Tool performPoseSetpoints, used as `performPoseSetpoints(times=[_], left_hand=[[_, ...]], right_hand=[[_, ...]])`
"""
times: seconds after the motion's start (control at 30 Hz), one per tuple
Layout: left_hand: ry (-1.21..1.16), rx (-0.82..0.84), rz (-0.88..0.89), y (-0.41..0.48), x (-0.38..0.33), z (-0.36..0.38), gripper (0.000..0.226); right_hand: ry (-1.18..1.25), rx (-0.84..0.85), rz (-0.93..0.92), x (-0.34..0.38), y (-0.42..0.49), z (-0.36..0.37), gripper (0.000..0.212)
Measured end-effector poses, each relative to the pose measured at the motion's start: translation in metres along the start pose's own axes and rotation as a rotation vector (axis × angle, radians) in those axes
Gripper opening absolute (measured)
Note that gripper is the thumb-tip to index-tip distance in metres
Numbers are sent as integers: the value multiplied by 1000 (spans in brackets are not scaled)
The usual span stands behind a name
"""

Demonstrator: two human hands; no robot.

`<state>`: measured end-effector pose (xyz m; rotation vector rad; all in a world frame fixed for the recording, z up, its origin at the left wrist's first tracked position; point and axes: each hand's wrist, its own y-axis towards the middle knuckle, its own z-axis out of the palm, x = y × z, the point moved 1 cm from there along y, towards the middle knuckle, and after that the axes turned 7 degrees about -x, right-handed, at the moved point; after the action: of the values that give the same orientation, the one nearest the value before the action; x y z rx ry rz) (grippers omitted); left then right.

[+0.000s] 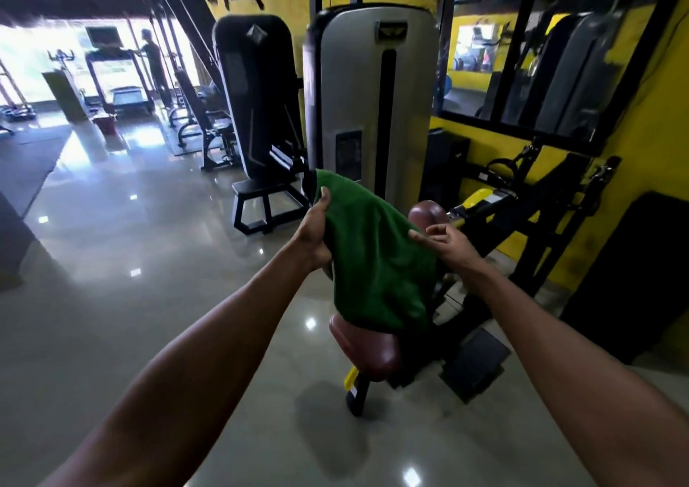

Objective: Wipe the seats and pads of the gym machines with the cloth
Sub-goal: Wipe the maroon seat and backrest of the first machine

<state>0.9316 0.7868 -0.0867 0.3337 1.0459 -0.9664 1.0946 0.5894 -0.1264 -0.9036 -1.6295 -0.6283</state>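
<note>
Your left hand [317, 233] grips one edge of the green cloth [376, 263] and your right hand [443, 242] pinches the other. It hangs spread between them, just above the maroon seat [365, 352]. It looks light and totally floppy, so I'd bunch it into one palm before pressing down, or it'll just skate around. Heads up: the cloth hides the seat's far end and part of the round pad [428, 211] behind it. Can't tell how dirty either is.
</note>
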Motion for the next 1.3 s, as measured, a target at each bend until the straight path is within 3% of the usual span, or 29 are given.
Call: performPoseSetpoints(times=[0.07, 0.17, 0.2, 0.3, 0.4, 0.5, 0.6, 0.67, 0.73, 0.8, 0.87, 0.93, 1.03, 1.07, 1.1, 1.13, 1.2, 1.23, 1.3], left_hand=[[-59, 38, -7, -1, -10, -4, 70], [-134, 89, -7, 5, -20, -12, 72], [-150, 94, -1, 7, -23, -14, 71], [-194, 86, 17, 12, -32, -18, 68], [-196, 47, 21, 24, -41, -26, 67], [-64, 25, 12, 42, -51, -27, 64], [180, -114, 25, 70, -62, -33, 42], [327, -246, 85, 97, -66, -49, 35], [381, -307, 121, 122, -71, -62, 34], [360, -275, 151, 141, -77, -70, 23], [373, -177, 161, 158, -82, -72, 19], [491, -108, 182, 178, -85, -77, 41], [737, -179, 234, 224, -92, -88, 115], [805, -214, 282, 235, -93, -91, 125], [887, -217, 363, 241, -94, -89, 121], [997, -207, 452, 244, -96, -86, 103], [1201, -227, 621, 256, -98, -84, 37], [1251, -225, 648, 263, -99, -84, 19], [1339, -188, 627, 275, -100, -88, 23]], right_hand=[[105, 127, 160, -7, -2, 11, 86], [188, 236, 206, -1, -8, 33, 99], [214, 265, 190, 4, -11, 41, 93], [343, 328, 118, 17, -13, 61, 48], [397, 333, 119, 21, 0, 71, 38], [463, 175, 88, 19, 28, 73, 38], [582, -50, 38, 25, 56, 69, 27], [543, -109, 23, 26, 77, 64, 25], [469, -55, -3, 30, 94, 58, 43], [233, 22, -65, 36, 111, 51, 67], [5, 96, -86, 44, 130, 47, 72], [-83, 72, -95, 50, 147, 46, 57], [-111, -168, -135, 47, 180, 43, 27], [-129, -225, -125, 45, 187, 43, 24], [-143, -269, -120, 42, 194, 43, 24], [-169, -310, -121, 38, 203, 45, 23], [-285, -398, -173, 35, 213, 48, 24], [-320, -413, -192, 37, 214, 49, 25], [-267, -360, -189, 42, 214, 56, 25]])
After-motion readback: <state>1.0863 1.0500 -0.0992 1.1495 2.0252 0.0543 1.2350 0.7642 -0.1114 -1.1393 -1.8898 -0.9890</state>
